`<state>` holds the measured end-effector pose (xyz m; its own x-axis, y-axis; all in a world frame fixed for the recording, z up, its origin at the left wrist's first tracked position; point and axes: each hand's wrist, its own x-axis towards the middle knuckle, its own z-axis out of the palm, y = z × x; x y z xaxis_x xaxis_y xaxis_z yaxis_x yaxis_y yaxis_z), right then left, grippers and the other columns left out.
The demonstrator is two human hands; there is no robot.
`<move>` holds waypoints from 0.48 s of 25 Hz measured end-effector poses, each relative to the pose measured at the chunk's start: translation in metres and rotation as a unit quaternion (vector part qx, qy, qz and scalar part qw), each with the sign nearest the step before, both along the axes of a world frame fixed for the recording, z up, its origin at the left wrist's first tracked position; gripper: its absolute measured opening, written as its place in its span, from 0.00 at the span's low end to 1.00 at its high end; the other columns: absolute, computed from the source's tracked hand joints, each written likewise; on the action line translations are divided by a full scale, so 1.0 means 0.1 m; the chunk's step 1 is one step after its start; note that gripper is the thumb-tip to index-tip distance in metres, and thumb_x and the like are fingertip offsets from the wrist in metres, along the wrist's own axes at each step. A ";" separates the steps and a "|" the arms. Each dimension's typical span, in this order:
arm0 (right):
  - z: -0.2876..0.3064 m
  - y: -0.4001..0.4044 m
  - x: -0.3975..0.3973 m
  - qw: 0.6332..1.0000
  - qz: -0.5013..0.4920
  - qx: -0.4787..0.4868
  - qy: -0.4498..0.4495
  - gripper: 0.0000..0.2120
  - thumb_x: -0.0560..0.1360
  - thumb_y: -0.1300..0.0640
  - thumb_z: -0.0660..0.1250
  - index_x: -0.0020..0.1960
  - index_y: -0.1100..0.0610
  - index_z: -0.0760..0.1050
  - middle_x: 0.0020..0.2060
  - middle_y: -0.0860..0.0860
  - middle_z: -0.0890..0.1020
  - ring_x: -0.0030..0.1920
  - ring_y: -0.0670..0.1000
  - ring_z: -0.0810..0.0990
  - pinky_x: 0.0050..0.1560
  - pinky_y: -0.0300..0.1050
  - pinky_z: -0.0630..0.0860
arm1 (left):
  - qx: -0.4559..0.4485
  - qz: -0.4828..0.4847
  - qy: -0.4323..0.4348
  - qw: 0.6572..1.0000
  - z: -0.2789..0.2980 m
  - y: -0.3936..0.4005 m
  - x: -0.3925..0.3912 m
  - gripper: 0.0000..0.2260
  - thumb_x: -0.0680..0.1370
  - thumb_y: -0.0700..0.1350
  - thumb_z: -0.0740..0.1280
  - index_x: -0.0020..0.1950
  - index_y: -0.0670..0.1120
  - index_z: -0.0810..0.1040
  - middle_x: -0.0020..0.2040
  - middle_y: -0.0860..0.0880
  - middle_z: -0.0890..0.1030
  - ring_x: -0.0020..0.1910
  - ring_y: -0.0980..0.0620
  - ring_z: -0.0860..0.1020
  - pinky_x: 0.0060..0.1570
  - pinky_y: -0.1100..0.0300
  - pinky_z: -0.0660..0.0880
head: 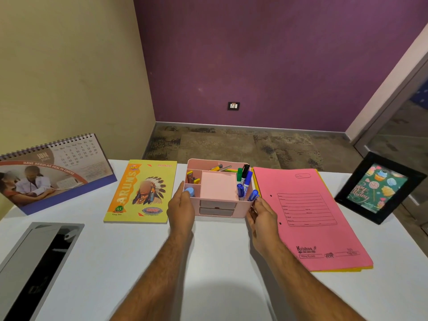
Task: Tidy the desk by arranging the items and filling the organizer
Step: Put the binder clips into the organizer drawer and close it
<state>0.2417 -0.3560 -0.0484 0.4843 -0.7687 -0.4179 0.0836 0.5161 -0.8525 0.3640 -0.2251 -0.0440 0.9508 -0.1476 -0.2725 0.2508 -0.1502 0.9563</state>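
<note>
A pink desk organizer stands at the middle of the white desk. It holds several markers, a pink note pad, a blue round item, small clips and pencils at the back. My left hand grips the organizer's left side, thumb over the rim. My right hand grips its right front corner, fingers curled round the wall. Two small drawers on its front are shut.
A yellow notebook lies left of the organizer, a pink file folder on a yellow one to the right. A desk calendar stands far left, a black photo frame far right. A grey cable hatch is open at front left.
</note>
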 end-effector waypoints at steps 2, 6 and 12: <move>-0.02 -0.01 0.02 1.000 0.000 0.004 0.003 0.15 0.82 0.60 0.57 0.66 0.55 0.74 0.59 0.53 0.81 0.59 0.51 0.80 0.60 0.48 0.77 | 0.001 0.001 0.005 1.000 -0.07 -0.01 0.03 0.20 0.76 0.56 0.56 0.66 0.57 0.77 0.62 0.53 0.79 0.59 0.49 0.77 0.55 0.44 0.80; -0.03 -0.03 0.04 1.000 0.011 -0.011 0.007 0.15 0.82 0.59 0.57 0.66 0.54 0.74 0.57 0.51 0.82 0.59 0.51 0.80 0.63 0.50 0.76 | 0.005 -0.001 0.006 1.000 -0.11 -0.02 0.06 0.23 0.73 0.58 0.55 0.65 0.57 0.77 0.62 0.52 0.80 0.59 0.48 0.77 0.57 0.42 0.78; 0.02 -0.02 -0.04 0.996 0.060 -0.050 0.048 0.16 0.83 0.55 0.54 0.69 0.49 0.71 0.62 0.48 0.78 0.63 0.50 0.76 0.64 0.47 0.73 | 0.040 -0.034 -0.012 0.999 -0.07 0.01 0.03 0.20 0.82 0.54 0.55 0.73 0.53 0.69 0.71 0.50 0.72 0.66 0.46 0.72 0.66 0.44 0.72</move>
<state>0.2380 -0.3578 -0.0468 0.5366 -0.7480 -0.3906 -0.0574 0.4294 -0.9013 0.3675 -0.2243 -0.0513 0.9453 -0.1915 -0.2639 0.2149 -0.2429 0.9460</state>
